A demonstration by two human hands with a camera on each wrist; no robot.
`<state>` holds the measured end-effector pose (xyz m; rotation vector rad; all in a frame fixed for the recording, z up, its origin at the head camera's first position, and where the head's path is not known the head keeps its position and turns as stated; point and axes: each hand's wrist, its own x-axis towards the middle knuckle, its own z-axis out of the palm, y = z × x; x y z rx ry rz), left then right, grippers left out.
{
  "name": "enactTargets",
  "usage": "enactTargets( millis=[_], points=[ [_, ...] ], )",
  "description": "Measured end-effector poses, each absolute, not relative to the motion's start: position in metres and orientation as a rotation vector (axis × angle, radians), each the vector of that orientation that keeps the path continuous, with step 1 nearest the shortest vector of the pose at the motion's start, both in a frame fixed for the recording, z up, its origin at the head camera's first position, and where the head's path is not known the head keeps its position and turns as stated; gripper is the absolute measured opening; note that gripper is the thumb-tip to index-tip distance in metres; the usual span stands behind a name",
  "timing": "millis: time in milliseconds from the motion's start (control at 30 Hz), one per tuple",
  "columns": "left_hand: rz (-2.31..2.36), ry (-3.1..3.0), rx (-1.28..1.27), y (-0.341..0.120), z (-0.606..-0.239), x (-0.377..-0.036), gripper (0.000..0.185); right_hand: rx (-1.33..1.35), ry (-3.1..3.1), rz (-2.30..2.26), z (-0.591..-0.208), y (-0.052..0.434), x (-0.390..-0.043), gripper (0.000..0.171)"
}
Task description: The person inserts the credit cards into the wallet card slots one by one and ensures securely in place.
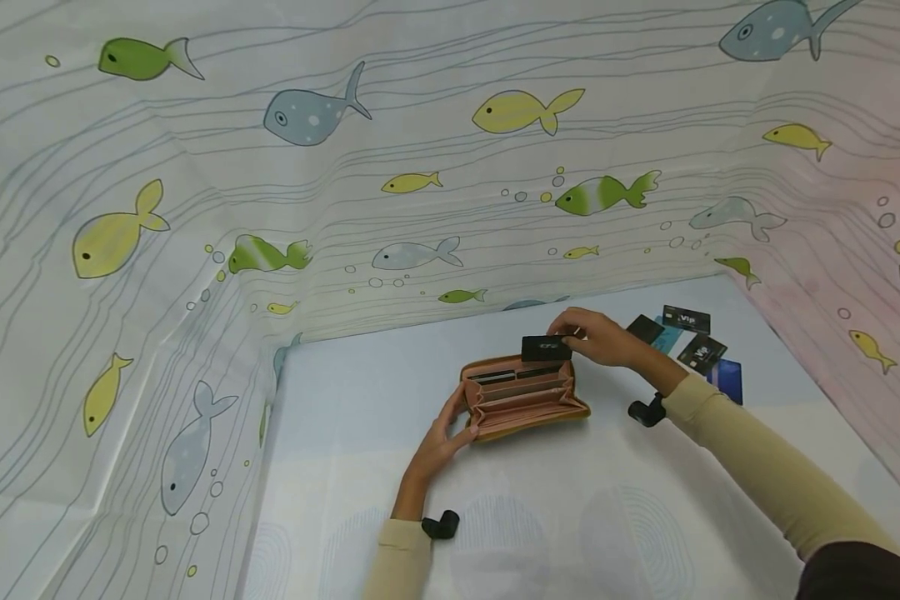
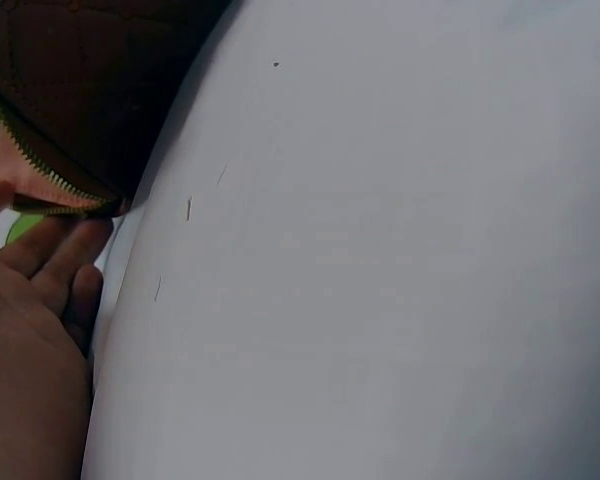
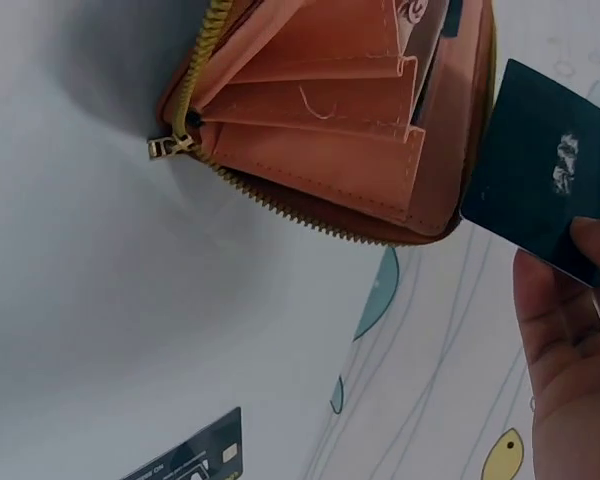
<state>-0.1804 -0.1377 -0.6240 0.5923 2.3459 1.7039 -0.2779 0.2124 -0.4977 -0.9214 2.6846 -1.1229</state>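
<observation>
The wallet [image 1: 528,429] lies on the desk [image 1: 345,417] with its zip [image 3: 320,229] undone and its pink folds [image 1: 521,400] facing up. The left hand [image 1: 438,437] holds the left end, with the thumb at the front corner and fingers farther back. The left wrist view is dark and shows just one corner, so I cannot tell how tight that grip is. The right hand [image 1: 598,337] pinches one end of a black card [image 1: 543,350] between thumb and fingers, and the card is up by the back edge of the wallet, near its right end. The card could slip, I think, because the grip has only one end of it and it looks smooth. If it comes down crooked, a corner could bump the edge or catch on the zip. Let go too soon, it could drop into a big fold or fall down behind the wallet. A hard push might make the wallet slide or fold up if the left hand is too soft. The loose cards [image 1: 702,354] lie in a messy heap on the right, near the right sleeve [image 1: 750,467], so a swing of that arm could knock them about.
</observation>
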Motion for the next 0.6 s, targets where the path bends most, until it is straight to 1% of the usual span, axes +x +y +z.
enactTargets(
  millis=[133,333,467,533,600],
  points=[
    [1.712,2.342,0.588,-0.138,-0.624,-0.18,0.078,-0.947,2.659,-1.135,-0.498,0.206,-0.279,0.026],
    [1.728,2.313,0.579,-0.138,-0.622,-0.18,0.079,-0.864,2.65,-1.111,-0.501,0.201,-0.277,0.024],
    [1.711,2.299,0.575,-0.138,-0.62,-0.18,0.079,-0.877,2.669,-1.116,-0.504,0.198,-0.277,0.025],
    [1.694,2.291,0.57,-0.138,-0.617,-0.179,0.08,-0.892,2.679,-1.119,-0.507,0.197,-0.277,0.025],
    [1.676,2.28,0.578,-0.137,-0.606,-0.177,0.08,-0.912,2.687,-1.116,-0.509,0.197,-0.278,0.025]
  ],
)
